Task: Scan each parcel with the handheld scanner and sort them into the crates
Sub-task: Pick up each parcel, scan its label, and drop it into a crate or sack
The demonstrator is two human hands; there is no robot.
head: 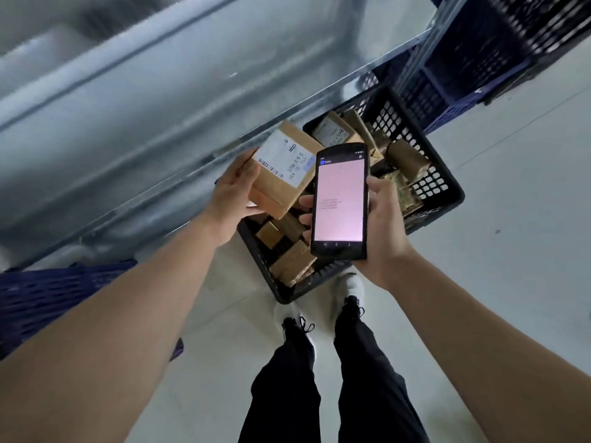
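My left hand (232,193) grips a brown cardboard parcel (279,190) with a white barcode label facing up, held above the left end of a black crate (444,187). My right hand (382,225) holds a black handheld scanner (339,203) upright, its pale pink screen lit with a few lines of text. The scanner sits just right of the parcel, partly overlapping it. Several brown parcels (294,260) lie inside the black crate below both hands.
A blue crate (48,298) stands at the left and more blue crates (479,52) at the upper right. A grey metal shelf or wall (128,91) runs across the back. My legs and shoes (319,346) stand on pale floor before the black crate.
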